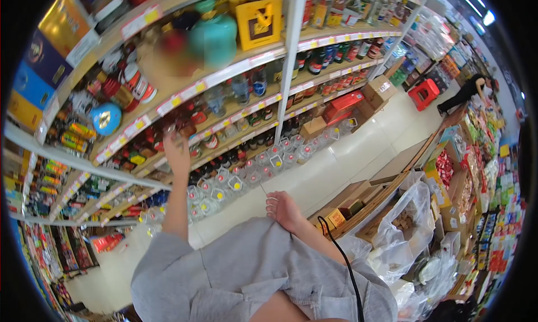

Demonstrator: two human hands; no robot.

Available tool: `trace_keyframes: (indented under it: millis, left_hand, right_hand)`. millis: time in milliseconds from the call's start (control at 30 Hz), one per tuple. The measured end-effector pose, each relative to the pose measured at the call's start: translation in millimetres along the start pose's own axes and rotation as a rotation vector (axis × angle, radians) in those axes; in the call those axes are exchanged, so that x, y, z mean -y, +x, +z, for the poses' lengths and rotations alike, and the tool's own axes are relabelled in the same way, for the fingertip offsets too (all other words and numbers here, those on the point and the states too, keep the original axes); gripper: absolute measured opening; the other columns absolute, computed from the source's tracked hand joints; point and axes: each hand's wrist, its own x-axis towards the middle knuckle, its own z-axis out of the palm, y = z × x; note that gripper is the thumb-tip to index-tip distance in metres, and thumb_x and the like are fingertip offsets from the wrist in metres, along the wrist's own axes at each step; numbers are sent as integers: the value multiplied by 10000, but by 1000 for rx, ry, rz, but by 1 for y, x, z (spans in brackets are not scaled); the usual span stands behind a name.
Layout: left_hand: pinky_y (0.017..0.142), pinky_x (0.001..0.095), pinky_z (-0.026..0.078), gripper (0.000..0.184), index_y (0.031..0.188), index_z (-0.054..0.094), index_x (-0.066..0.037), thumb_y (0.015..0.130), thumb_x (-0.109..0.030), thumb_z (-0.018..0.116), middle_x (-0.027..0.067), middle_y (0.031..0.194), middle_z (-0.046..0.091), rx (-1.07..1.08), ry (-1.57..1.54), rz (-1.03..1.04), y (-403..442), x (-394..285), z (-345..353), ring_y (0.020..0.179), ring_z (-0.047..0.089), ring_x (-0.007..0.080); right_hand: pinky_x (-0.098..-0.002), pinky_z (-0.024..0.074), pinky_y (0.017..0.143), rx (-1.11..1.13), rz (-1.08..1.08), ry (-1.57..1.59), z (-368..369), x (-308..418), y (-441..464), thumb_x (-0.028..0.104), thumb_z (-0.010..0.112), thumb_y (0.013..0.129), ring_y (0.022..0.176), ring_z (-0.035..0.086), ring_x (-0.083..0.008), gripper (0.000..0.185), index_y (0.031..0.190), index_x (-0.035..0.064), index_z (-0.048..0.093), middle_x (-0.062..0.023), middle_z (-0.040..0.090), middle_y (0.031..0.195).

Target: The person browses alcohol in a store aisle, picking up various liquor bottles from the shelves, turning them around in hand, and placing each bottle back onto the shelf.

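Observation:
Stretched toward the middle shelf on the left, my left hand is among dark and red-labelled bottles. Its fingertips are blurred against the bottles, so I cannot tell whether they grip one. My right hand hangs low in front of my grey clothing, over the pale floor, with its fingers curled in. A thin line shows near its fingertips, and what it holds, if anything, is too small to make out. Past it, large clear plastic jugs with red and yellow caps stand along the shelf foot.
Above my left hand the shelf carries a turquoise jar and a yellow gift bag. A white post divides the shelving. Cardboard boxes and a clear plastic bag line the right side. Farther off are a red stool and a person.

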Motion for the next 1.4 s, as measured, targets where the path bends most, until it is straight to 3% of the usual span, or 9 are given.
trace_keyframes:
  millis: [100, 167, 200, 300, 500, 733, 833, 1267, 1400]
  left_hand:
    - [844, 364, 502, 263, 1148, 524, -10, 939, -117, 643, 114, 1057, 641, 160, -290, -269, -102, -37, 23, 916, 643, 234]
    - [781, 288, 510, 212, 1175, 550, -68, 995, -173, 591, 57, 1052, 651, 526, -646, -567, -179, -54, 58, 902, 615, 144]
    - [794, 296, 517, 252, 1214, 568, -79, 1031, -250, 537, 48, 1064, 651, 619, -740, -583, -205, -80, 72, 920, 614, 144]
    - [835, 301, 520, 345, 1252, 591, -60, 1038, -321, 519, 61, 1145, 670, 897, -1062, -1088, -201, -179, 85, 1026, 637, 153]
    - [871, 309, 518, 330, 1204, 633, -21, 1051, -284, 507, 102, 1142, 682, 1083, -798, -410, -179, -263, 115, 1019, 656, 187]
    - [905, 302, 496, 313, 1241, 601, -33, 1057, -260, 489, 94, 1111, 680, 1057, -758, -425, -179, -270, 136, 1046, 637, 169]
    - [919, 341, 510, 384, 1269, 580, -29, 1034, -330, 541, 138, 1121, 681, 1075, -761, -383, -180, -272, 159, 1066, 655, 225]
    - [937, 340, 512, 405, 1275, 576, -35, 1004, -336, 592, 142, 1132, 705, 1180, -975, -293, -120, -357, 312, 1067, 672, 213]
    - [933, 315, 514, 385, 1257, 578, -11, 1015, -310, 579, 126, 1129, 708, 1232, -1131, -411, -104, -381, 354, 1057, 670, 179]
  right_hand:
    - [-321, 482, 740, 3, -64, 41, -25, 11, 7, 319, 493, 976, 788, 589, -175, 309, 1119, 58, 579, -50, 606, 918]
    - [-310, 482, 720, -17, -80, 17, -30, 23, 7, 305, 488, 983, 761, 590, -161, 271, 1070, 76, 603, -26, 619, 882]
    - [-305, 482, 710, -23, -87, 4, -32, 31, 9, 298, 485, 986, 748, 590, -154, 257, 1045, 85, 616, -14, 626, 864]
    - [-305, 497, 732, -39, -135, -150, -32, 53, 4, 293, 455, 1009, 840, 640, -176, 286, 1106, 82, 623, -41, 669, 947]
    - [-319, 526, 764, -146, -289, -237, -60, 82, -2, 351, 425, 1048, 939, 656, -157, 355, 1190, 89, 618, -49, 676, 1065]
    - [-315, 540, 780, -151, -320, -275, -92, 107, 14, 308, 474, 1049, 1000, 662, -158, 345, 1261, 67, 600, -63, 677, 1155]
    - [-305, 544, 799, -138, -305, -322, -114, 115, 29, 289, 512, 1041, 1034, 665, -166, 331, 1275, 71, 597, -62, 678, 1175]
    - [-328, 561, 793, -264, -453, -559, -139, 281, 18, 307, 477, 1055, 1045, 665, -183, 376, 1282, 34, 600, -72, 680, 1176]
    - [-341, 569, 805, -390, -446, -630, -137, 328, 16, 292, 483, 1048, 1068, 661, -191, 378, 1267, 18, 625, -88, 686, 1175]
